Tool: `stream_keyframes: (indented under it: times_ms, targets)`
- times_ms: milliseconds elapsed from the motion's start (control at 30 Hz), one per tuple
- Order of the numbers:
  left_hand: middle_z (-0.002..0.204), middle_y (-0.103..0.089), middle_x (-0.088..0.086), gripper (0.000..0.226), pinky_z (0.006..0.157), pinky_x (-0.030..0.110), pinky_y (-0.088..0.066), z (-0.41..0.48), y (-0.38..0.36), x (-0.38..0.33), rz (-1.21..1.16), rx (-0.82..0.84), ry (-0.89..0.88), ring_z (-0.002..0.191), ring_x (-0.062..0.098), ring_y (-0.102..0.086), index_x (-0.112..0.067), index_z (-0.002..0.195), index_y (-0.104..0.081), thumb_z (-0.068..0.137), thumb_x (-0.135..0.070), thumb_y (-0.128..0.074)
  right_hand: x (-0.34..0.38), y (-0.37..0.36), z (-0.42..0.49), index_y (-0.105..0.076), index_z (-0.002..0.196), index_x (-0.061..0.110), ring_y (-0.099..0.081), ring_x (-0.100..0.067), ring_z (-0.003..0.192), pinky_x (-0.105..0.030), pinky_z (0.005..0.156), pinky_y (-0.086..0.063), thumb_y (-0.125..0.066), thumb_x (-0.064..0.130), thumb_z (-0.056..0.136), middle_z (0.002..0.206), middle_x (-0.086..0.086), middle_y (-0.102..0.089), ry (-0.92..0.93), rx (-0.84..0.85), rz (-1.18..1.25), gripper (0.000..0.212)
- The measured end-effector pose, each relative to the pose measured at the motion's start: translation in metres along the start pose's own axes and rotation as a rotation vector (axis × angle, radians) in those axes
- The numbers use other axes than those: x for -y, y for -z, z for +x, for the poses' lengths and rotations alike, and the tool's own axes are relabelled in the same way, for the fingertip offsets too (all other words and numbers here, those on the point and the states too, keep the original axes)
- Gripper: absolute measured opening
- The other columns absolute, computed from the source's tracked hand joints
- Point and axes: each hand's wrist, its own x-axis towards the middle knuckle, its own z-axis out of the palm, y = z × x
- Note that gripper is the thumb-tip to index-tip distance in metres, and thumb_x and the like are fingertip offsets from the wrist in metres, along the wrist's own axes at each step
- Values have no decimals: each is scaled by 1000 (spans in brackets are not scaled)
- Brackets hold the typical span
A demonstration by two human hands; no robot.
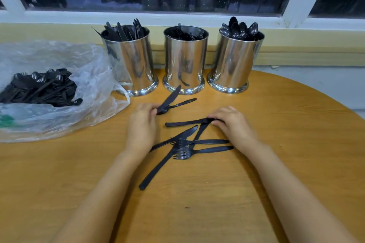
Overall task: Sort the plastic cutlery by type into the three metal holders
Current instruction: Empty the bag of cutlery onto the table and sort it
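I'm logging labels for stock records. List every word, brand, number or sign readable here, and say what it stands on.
No readable text in this view.
Plastic bag: a green patch at its lower left may be print, but it is too blurred and cut off to read.
Left holder, middle holder, right holder: no labels show.
Cutlery: no markings show.

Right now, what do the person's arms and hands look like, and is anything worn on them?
Both are bare. The left hand and the right hand wear no gloves, and no ring, watch or bracelet shows. The forearms have no sleeves as far as the bottom edge of the picture. No markings show on them.
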Motion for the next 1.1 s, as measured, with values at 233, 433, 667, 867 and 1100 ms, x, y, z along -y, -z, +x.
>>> stream_keyframes:
  times_ms: [233,433,667,867,1100]
  targets:
    - [72,-55,-8,26,71,32,-43,5,18,-5,-446,-54,306,71,12,-51,-30,92,-67,103,-22,-45,12,6,0,-72,107,18,-54,-20,96,-38,80,-49,-55,22,94,101,3,-69,95,-160,-162,22]
    - [98,-67,-11,18,82,25,-50,-10,19,-40,-169,148,-31,92,5,-64,-24,99,-55,105,-24,-38,37,7,3,-71,107,14,-51,-16,94,-25,79,-41,-53,20,96,97,3,-66,237,-322,31,22]
    - [86,-57,-11,29,53,22,-34,-13,19,-39,269,381,-226,66,6,-47,-20,123,-53,106,-33,-33,30,1,0,-70,110,20,-58,-11,98,-22,86,-48,-66,13,89,101,8,-67,29,-315,383,23]
    - [86,-64,1,19,62,26,-44,0,29,-23,91,361,82,72,14,-57,-16,101,-52,106,-19,-34,5,2,-2,-58,131,27,-48,-7,120,-31,106,-41,-65,22,89,129,9,-58,-137,-39,234,43]
    - [67,-50,-5,7,53,21,-32,1,37,-21,-37,271,72,60,9,-47,-18,104,-55,102,-22,-49,4,-5,-3,-60,129,33,-53,-6,116,-29,103,-43,-68,23,88,124,10,-62,-53,73,121,43]
